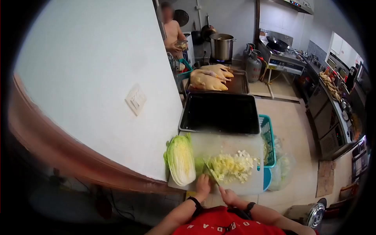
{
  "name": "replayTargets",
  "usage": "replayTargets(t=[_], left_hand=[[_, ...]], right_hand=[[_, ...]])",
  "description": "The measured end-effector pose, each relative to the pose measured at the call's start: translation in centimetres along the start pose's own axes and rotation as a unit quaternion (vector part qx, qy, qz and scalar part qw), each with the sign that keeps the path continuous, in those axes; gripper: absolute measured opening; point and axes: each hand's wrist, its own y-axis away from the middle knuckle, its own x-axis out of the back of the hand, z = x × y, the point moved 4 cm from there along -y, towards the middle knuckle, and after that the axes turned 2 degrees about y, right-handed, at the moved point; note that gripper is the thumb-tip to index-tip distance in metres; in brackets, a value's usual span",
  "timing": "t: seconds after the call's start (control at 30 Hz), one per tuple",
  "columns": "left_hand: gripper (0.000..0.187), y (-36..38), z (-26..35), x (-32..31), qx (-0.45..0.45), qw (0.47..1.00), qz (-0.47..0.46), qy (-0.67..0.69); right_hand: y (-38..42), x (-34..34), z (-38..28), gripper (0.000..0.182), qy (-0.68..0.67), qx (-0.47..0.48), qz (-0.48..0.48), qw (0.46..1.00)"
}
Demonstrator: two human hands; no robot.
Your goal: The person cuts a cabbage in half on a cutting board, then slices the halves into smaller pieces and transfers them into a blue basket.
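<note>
On a white cutting board (246, 188), my right hand (228, 196) is closed round the handle of a knife (212, 173). The blade stands at the left end of a pile of chopped cabbage (233, 166). Just left of the knife, my left hand (203, 186) has its fingers bent together at a pale green cabbage piece (199, 165), and its fingertips are partly hidden. A cut cabbage half (180, 160) lies at the board's left edge, cut face up.
Beyond the board lie a black tray (219, 113) and plucked poultry (207, 80) on another tray (245, 83). A green basket (273, 145) stands at the right. A person (171, 31) holds a container near a large pot (221, 47). Gas cylinders (253, 66) stand farther back.
</note>
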Motion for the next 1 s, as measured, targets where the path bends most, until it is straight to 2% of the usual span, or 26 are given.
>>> replayTargets(t=[0.03,0.1,0.17,0.23,0.27,0.3,0.37,0.53,0.67,0.73,1.0], left_hand=[[0.02,0.1,0.5,0.2,-0.014,1.0,0.014,0.006],[0.019,0.2,0.7,0.2,-0.004,1.0,-0.008,0.005],[0.018,-1.0,0.9,0.6,-0.002,1.0,-0.018,-0.002],[0.016,-0.1,1.1,0.9,0.017,1.0,-0.017,-0.001],[0.016,0.1,0.5,0.2,0.019,1.0,0.003,-0.002],[0.013,0.2,-0.5,-0.8,-0.014,0.999,0.026,-0.033],[0.008,-0.2,0.8,-0.2,0.011,1.0,0.002,0.016],[0.011,-0.4,0.5,-0.5,-0.043,0.998,0.034,-0.015],[0.013,-0.1,0.6,-0.4,0.004,1.0,0.02,0.01],[0.016,-0.4,0.5,-0.3,0.014,0.999,0.033,0.031],[0.013,-0.6,0.7,0.1,-0.003,0.999,0.042,0.027]], right_hand=[[0.3,0.5,-0.5,0.083,0.002,-0.006,-0.002,1.0],[0.4,0.8,-1.6,0.084,-0.073,-0.092,-0.066,0.991],[0.0,1.6,-3.6,0.084,-0.082,-0.061,-0.062,0.993],[-0.2,2.0,-4.8,0.084,-0.098,-0.103,-0.089,0.986],[-0.1,2.3,-5.7,0.084,-0.096,-0.093,-0.088,0.987],[0.4,2.8,-5.8,0.083,-0.099,-0.09,-0.078,0.988],[0.4,2.7,-3.4,0.082,-0.141,-0.124,-0.07,0.98],[-1.4,2.6,-2.1,0.074,-0.216,-0.114,-0.132,0.961],[-1.1,2.9,-0.8,0.073,-0.196,-0.129,-0.159,0.959],[-1.2,3.1,-0.7,0.072,-0.201,-0.132,-0.142,0.96],[0.4,6.5,-1.9,0.069,-0.15,-0.096,-0.154,0.972]])
